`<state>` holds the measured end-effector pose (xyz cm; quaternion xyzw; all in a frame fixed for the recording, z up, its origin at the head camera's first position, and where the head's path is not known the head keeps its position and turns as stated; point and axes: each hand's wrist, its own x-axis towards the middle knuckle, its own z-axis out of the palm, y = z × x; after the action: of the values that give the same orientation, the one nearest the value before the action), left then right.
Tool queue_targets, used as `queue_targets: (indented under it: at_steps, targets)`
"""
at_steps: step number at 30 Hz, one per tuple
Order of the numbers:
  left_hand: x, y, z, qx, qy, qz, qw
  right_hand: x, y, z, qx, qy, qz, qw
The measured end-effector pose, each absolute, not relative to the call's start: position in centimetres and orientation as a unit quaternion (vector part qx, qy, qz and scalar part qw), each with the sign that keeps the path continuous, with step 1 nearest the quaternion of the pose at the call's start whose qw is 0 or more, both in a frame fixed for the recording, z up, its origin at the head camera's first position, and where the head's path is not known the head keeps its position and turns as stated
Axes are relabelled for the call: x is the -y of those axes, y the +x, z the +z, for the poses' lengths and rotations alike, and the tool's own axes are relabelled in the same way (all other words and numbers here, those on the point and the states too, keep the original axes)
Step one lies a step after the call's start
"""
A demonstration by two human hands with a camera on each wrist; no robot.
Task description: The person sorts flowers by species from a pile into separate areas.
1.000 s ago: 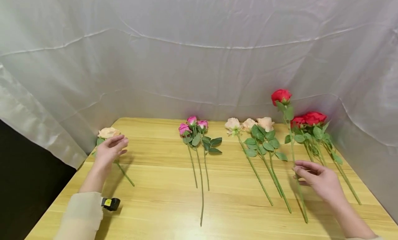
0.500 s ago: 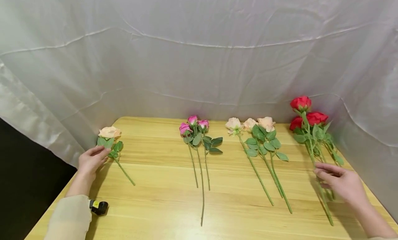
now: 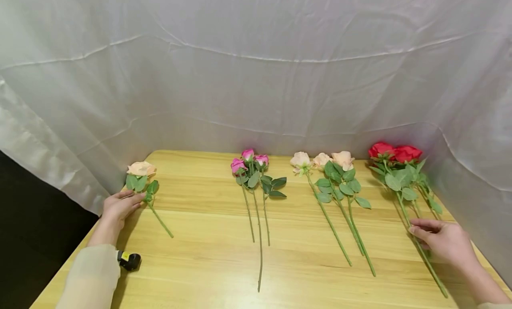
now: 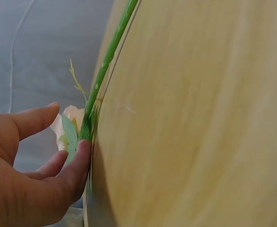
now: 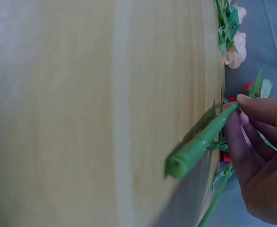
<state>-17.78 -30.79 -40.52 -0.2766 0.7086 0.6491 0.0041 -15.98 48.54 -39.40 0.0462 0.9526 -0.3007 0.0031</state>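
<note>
On the right, my right hand (image 3: 446, 240) pinches the green stem (image 5: 200, 142) of a red rose (image 3: 382, 151) between thumb and fingers. Its bloom lies beside another red rose (image 3: 409, 154), the leaves overlapping. At the far left, my left hand (image 3: 120, 206) is at the stem and leaves of a peach rose (image 3: 142, 169). In the left wrist view, the thumb stands apart from the fingers, and one fingertip (image 4: 83, 146) is right at the stem (image 4: 103, 71).
Several pink roses (image 3: 238, 166) lie mid-table with stems toward me. Right of them are several pale peach roses (image 3: 343, 160). Grey cloth (image 3: 256, 91) hangs behind the wooden table (image 3: 200, 264). A black wrist camera (image 3: 129, 260) is on my left wrist.
My right hand has carried the red rose rightward and lowered its bloom beside the other red ones. My left hand has moved from over the peach rose down and left to its stem.
</note>
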Motion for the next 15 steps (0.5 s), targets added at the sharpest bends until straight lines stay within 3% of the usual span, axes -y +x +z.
queue_targets:
  at_steps: [9,15]
  targets:
    - [31.1,-18.6,-40.8,-0.665,-0.264,0.698,0.010,-49.1,-16.5,-40.1,-0.926,0.076,-0.368,0.029]
    - [30.7,-19.5,-40.8,-0.611,-0.305,0.730,-0.026,-49.4,-16.7,-40.1,-0.915,0.094,-0.390,0.048]
